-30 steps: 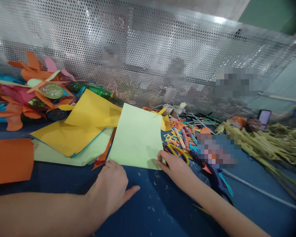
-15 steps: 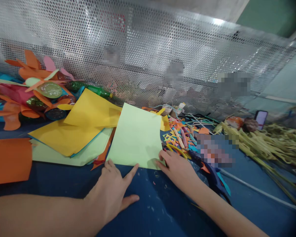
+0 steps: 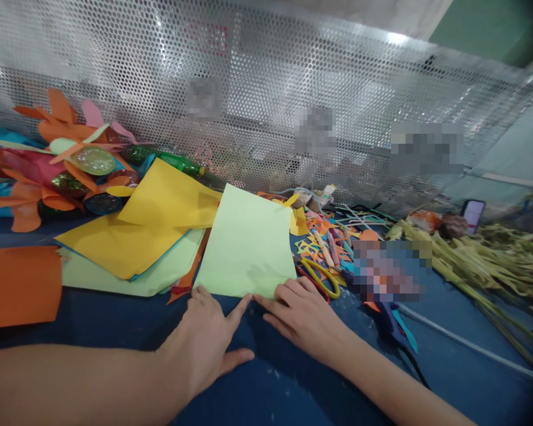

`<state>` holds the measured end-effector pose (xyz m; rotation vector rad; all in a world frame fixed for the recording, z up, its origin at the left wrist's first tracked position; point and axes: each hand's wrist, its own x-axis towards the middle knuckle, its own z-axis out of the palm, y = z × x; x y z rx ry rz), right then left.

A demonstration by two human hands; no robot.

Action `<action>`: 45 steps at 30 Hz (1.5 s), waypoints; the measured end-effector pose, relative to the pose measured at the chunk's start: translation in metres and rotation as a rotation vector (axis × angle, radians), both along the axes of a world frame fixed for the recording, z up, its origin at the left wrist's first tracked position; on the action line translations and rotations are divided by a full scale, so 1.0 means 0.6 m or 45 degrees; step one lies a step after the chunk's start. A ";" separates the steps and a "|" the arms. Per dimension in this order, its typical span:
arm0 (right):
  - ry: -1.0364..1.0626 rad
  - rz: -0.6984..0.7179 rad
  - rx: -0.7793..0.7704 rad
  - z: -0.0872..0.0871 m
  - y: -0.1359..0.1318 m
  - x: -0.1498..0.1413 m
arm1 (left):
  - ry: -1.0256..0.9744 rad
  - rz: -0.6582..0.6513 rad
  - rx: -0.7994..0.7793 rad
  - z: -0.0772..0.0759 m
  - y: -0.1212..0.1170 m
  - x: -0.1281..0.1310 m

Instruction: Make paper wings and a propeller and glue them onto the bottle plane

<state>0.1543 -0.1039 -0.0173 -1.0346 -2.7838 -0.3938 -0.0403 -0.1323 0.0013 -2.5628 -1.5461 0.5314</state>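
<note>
A light green sheet of paper (image 3: 252, 239) lies on the blue table, its near edge under both hands. My left hand (image 3: 204, 334) rests at its near left corner; the index finger is stretched along the edge and the thumb is spread away. From the right, my right hand (image 3: 304, 307) presses on the near edge, index finger stretched out until its tip almost meets the left index finger. Both hands are open and flat on the sheet. Just beyond my right hand are scissors with yellow and red handles (image 3: 334, 285), partly hidden by the hand.
Yellow sheets (image 3: 128, 242) over green ones and an orange sheet (image 3: 20, 287) lie on the left. Plastic bottles with paper petals (image 3: 93, 161) are behind them. Right are paper scraps (image 3: 311, 223), a dark blue tool with a cord (image 3: 393, 328) and dried husks (image 3: 471, 260). Perforated metal panel (image 3: 266, 77) stands behind.
My right hand has slid left along the paper's near edge, from its right corner to beside my left index finger. More of the scissors shows. My left hand stays in place.
</note>
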 end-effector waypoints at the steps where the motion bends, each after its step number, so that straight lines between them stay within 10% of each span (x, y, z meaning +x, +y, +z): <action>1: 0.001 0.009 0.019 0.000 0.002 0.002 | 0.008 0.008 0.024 -0.002 0.000 0.000; 22: -0.099 -0.487 0.094 -0.004 -0.051 0.003 | 0.074 0.137 0.172 -0.017 -0.004 0.002; 34: 0.081 -0.315 0.231 0.022 -0.018 0.006 | 0.142 0.043 0.259 -0.016 -0.003 -0.002; 45: 0.153 -0.209 0.295 0.001 0.005 0.005 | -0.191 -0.245 0.112 0.031 0.081 -0.020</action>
